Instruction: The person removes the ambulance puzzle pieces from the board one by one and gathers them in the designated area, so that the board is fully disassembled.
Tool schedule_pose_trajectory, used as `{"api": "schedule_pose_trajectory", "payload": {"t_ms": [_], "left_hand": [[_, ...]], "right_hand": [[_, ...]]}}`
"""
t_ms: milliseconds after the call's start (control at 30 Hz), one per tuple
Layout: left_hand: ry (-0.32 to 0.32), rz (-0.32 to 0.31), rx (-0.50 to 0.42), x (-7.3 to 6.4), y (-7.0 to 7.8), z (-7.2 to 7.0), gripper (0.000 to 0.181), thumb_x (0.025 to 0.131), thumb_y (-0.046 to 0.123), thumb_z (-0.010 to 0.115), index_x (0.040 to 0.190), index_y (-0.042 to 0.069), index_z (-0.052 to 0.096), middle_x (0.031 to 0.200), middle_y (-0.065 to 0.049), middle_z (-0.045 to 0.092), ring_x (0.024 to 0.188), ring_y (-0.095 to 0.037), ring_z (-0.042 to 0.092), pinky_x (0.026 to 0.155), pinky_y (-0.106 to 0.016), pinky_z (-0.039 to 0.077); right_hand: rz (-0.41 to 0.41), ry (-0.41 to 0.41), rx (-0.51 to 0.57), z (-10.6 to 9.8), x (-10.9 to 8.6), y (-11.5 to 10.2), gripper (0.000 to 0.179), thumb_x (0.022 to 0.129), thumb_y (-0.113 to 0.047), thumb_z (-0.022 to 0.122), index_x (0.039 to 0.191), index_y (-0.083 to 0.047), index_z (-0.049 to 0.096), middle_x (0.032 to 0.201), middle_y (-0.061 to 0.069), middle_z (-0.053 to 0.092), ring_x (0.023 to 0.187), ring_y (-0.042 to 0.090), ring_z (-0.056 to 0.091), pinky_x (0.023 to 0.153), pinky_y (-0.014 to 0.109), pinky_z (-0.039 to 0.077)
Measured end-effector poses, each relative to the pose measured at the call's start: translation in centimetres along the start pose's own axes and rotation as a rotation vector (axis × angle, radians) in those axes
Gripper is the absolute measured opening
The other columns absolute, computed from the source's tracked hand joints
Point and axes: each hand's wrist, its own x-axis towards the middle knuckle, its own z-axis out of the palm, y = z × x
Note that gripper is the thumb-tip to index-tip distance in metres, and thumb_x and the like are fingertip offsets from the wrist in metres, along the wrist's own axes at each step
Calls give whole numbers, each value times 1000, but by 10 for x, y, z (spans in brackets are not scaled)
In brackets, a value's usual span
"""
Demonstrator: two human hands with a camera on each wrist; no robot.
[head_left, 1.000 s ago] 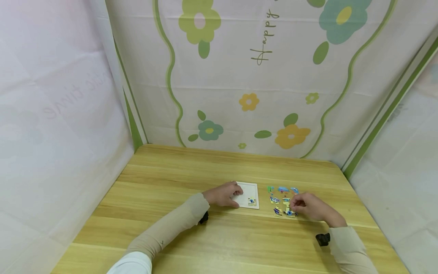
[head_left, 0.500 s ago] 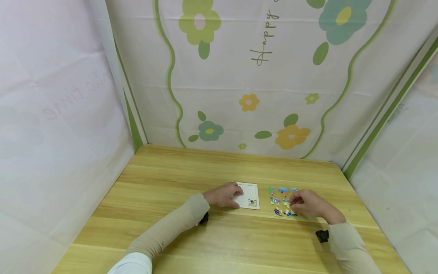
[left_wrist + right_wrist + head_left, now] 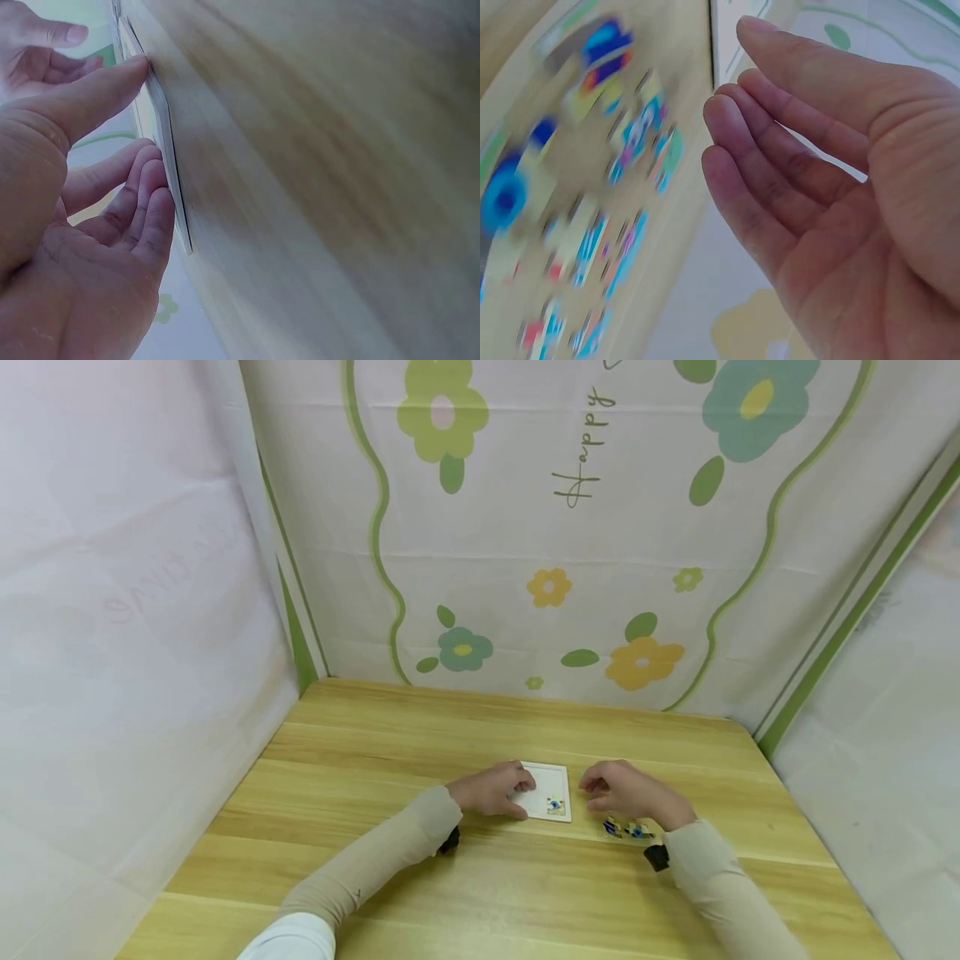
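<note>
A white square puzzle tray lies on the table, with one colourful jigsaw piece in its near right corner. My left hand rests at the tray's left side; in the left wrist view its thumb and bent fingers touch the tray. To the right of the tray, my right hand hovers with fingers loosely bent. In the right wrist view a gap shows between its thumb and fingers, with nothing seen in it. Loose jigsaw pieces lie beneath it, some hidden by the hand.
Several more loose pieces, among them a green one, show blurred in the right wrist view. The wooden table meets a flowered cloth wall at the back. Cloth also hangs on both sides.
My right hand has moved left from the right side of the loose pieces toward the tray, covering several pieces in the head view. The left hand stays at the tray.
</note>
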Motion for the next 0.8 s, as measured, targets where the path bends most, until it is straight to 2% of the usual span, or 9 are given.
{"api": "schedule_pose_trajectory", "payload": {"t_ms": [200,333,433,633,800], "left_hand": [[10,22,14,3,-2,1,47,93,26,83,132,5,67,121,-5,63,105,-16,56,92,-21,46],[9,27,23,3,-2,0,47,94,28,83,132,5,66,123,-4,63,103,-14,54,92,-20,45],[6,26,18,3,-2,0,48,94,28,83,133,5,66,124,-4,63,104,-13,54,92,-19,45],[10,36,6,3,-2,0,47,94,25,83,133,4,66,125,-7,64,106,-17,57,92,-20,46],[9,34,8,2,-2,-1,47,94,25,83,132,3,66,124,-7,63,105,-16,56,91,-20,46]], "right_hand": [[-57,-10,-4,9,24,-9,24,94,-7,79,116,1,74,111,12,75,95,17,69,80,28,58],[-82,0,-13,13,33,-15,24,94,-7,80,115,3,75,112,15,76,94,17,70,82,31,60],[-81,7,-25,17,37,-17,24,93,-6,80,114,3,76,114,16,75,95,19,71,83,33,61],[-43,-5,-58,26,39,-15,22,94,-9,80,115,-2,79,109,8,72,94,16,66,82,31,58],[-74,8,-91,29,40,-14,18,94,-10,80,110,-4,81,102,5,71,89,13,64,78,28,56]]}}
